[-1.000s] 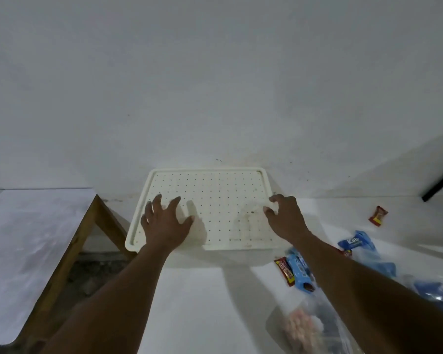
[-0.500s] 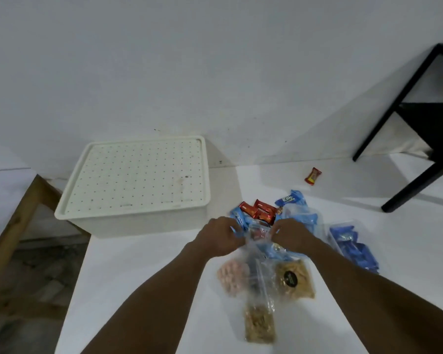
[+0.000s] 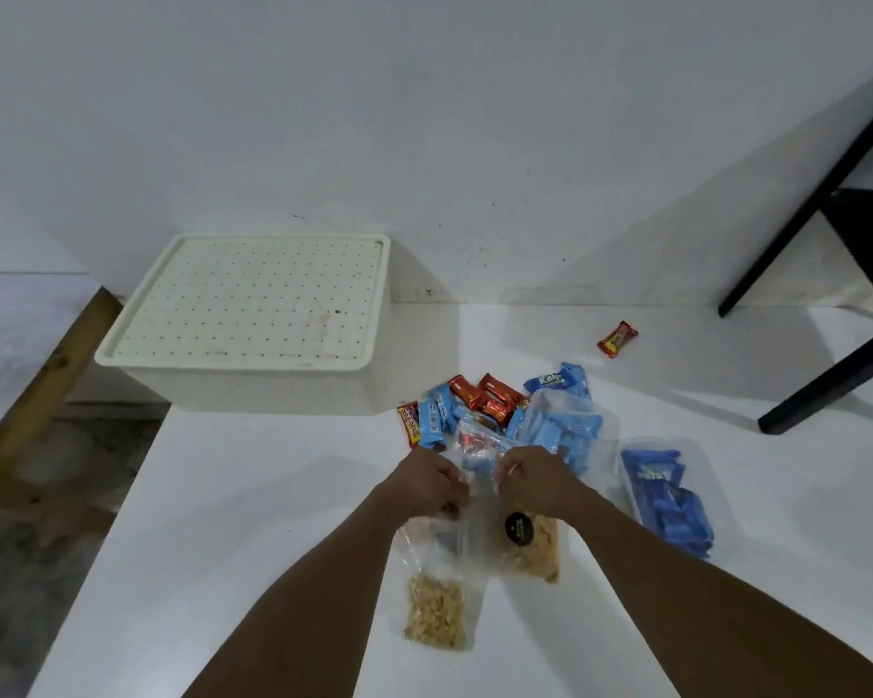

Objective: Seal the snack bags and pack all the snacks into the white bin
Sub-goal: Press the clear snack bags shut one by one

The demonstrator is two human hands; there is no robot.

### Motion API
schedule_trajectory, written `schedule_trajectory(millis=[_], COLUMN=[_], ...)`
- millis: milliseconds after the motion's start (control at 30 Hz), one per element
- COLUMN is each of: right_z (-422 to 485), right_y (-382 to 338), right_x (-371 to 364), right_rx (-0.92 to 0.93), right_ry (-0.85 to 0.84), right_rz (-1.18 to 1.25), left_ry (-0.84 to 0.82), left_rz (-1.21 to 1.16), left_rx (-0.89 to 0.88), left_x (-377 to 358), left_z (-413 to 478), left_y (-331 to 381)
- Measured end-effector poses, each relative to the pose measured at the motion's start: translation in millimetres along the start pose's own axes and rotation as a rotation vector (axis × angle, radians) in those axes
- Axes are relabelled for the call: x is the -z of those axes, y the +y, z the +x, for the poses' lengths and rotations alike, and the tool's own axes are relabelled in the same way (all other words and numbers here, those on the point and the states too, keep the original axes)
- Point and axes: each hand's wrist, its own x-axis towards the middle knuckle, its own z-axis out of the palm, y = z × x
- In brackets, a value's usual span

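Head camera looks down on a white bench (image 3: 253, 496) set against a white wall. Both hands meet over the snack pile. The left hand (image 3: 427, 483) and the right hand (image 3: 535, 478) each have fingers curled, pinching the top edge of a clear bag (image 3: 477, 471) stretched between them, with red and blue packets showing through it. The white bin (image 3: 273, 390) sits at the back left of the bench against the wall, with its dotted lid (image 3: 253, 294) on. Just behind the hands lie loose red wrappers (image 3: 485, 395) and a blue wrapper (image 3: 555, 381) showing the letters "Kal", the rest cut off. A red and yellow bar (image 3: 408, 425) at the pile's left edge carries lettering too blurred to read. Below the wrists are a bag of pale crackers (image 3: 437, 612) and a second bag with a round black label (image 3: 520, 528), its print too small to make out. To the right lies a clear pack of dark blue packets (image 3: 669, 496). One small red bar (image 3: 617, 339) lies apart near the wall, by black furniture legs (image 3: 827, 193).
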Motion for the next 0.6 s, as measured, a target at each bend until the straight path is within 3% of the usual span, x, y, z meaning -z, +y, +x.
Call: schedule_trajectory(millis=[67,200,300,400,600], right_z=[-3,-11,-15,-19,-20], right_y=[-4,-14,-21,-25,-26], right_x=[19,62,86,103,122], right_rx=[-0.075,-0.168,-0.117,0.015,0.096], right_ry=[0.01,-0.183,-0.263,-0.224,-0.078], right_rz=[0.158,0.436,0.568,0.605,0.658], left_ry=[-0.017,0.019,0.045,0.054,0.047], left_rz=[-0.202,-0.47,-0.605,-0.699,-0.795], left_rx=[0.033,0.001,-0.027,-0.062,-0.056], left_x=[-1,-15,-26,-30,-30], left_z=[-4,-4,0,1,4], left_y=[19,64,94,119,142])
